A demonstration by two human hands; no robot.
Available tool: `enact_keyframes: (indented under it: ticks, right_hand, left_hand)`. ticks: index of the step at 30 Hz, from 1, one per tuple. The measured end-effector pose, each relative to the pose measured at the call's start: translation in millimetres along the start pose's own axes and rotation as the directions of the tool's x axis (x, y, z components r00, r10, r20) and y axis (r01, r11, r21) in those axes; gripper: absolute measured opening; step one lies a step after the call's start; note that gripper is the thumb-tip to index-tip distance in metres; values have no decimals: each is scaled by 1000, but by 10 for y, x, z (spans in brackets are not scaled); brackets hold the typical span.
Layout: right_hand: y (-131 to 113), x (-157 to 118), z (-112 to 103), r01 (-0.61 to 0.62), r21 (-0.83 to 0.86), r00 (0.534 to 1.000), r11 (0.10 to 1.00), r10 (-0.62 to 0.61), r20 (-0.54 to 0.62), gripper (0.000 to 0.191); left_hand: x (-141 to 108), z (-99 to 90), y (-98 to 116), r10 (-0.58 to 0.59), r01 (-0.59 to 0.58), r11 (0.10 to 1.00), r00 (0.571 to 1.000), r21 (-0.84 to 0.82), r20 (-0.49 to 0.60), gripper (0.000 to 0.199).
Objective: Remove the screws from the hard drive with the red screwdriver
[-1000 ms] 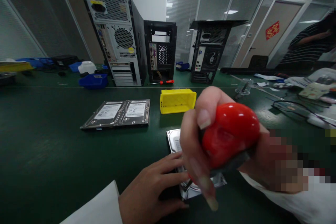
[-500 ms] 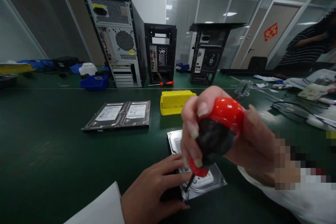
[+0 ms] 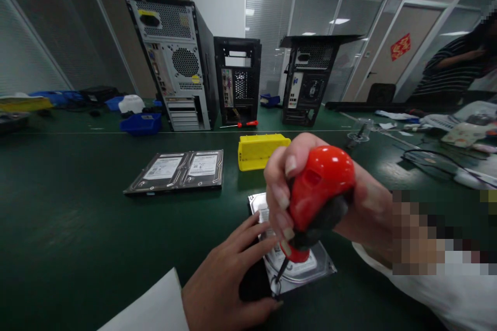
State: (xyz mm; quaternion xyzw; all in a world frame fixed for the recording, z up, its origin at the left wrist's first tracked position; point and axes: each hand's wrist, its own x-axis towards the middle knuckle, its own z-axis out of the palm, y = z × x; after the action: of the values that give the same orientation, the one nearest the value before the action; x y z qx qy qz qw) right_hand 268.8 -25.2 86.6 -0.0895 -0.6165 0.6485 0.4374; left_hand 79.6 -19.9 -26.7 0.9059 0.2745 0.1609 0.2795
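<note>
My right hand [image 3: 283,191] is wrapped round the red and black handle of a screwdriver [image 3: 324,181]. The shaft slants down, and its tip meets the near left corner of a silver hard drive [image 3: 316,264]. My left hand [image 3: 229,274] lies along the drive's left side with its fingers spread, fingertips on the top and thumb by the near corner. The two hands and the handle hide much of the drive. Two more hard drives [image 3: 180,169] lie side by side to the left, labels up.
A yellow bin [image 3: 262,152] sits beyond the drive. Behind stand computer cases [image 3: 205,62], one with a red screwdriver [image 3: 246,124] before it. A blue bin [image 3: 142,123] is at the left. Cables and bags [image 3: 466,124] clutter the right, where a person [image 3: 446,72] in stripes stands.
The screwdriver handle has turned in my right hand, so more of its red side faces me. My left fingers have shifted slightly on the drive. The screwdriver tip stays at the same corner.
</note>
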Motion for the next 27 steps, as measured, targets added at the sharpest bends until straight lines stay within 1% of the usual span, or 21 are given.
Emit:
enact_keyframes:
  ticks: [2,4,5,7,9,12,15,17,20,22,25,27]
  right_hand:
    - [30,15,-23,29,26,996,999,-31,79,26]
    - [48,19,-28,26,41,993,999,-30,114,29]
    - [52,18,-23,15,41,995,999,-18,93,28]
    - [56,14,-6,-7,28,1000,1000,6,23,23]
    - [59,13,9,11,21,1000,1000,-11,-10,22]
    - [55,10,18,28,43,999,999,-26,-38,30]
    - [26,-5,30,-44,38,997,998,47,-59,39]
    - [4,-16,40,-66,6,997,998,67,-48,40]
    - [-4,-18,37,-47,-46,999,998,46,-26,34]
    - [6,-11,19,-25,-71,1000,997,24,-10,32]
    - [19,1,-12,3,-80,999,997,0,35,32]
    - [16,5,-19,-10,-78,999,997,14,42,31]
  left_hand:
    - [2,10,-2,-48,49,999,998,20,-46,100]
    - [15,28,-13,-105,109,993,990,41,-90,122]
    - [28,37,-21,-122,128,990,987,53,-107,130]
    - [65,49,-42,-116,125,989,987,77,-113,139]
    - [108,48,-66,-91,100,990,991,100,-97,140]
    - [150,28,-110,-76,84,989,995,120,-69,138]
    - [156,13,-152,-80,87,990,994,109,-69,142]
    - [157,11,-168,-67,76,991,994,106,-82,144]
    - [178,5,-164,-45,56,992,994,114,-98,147]
    - [204,-12,-149,-57,64,991,996,119,-66,148]
    - [242,-48,-130,-98,95,988,995,123,21,148]
    - [259,-64,-126,-106,102,987,994,124,31,147]
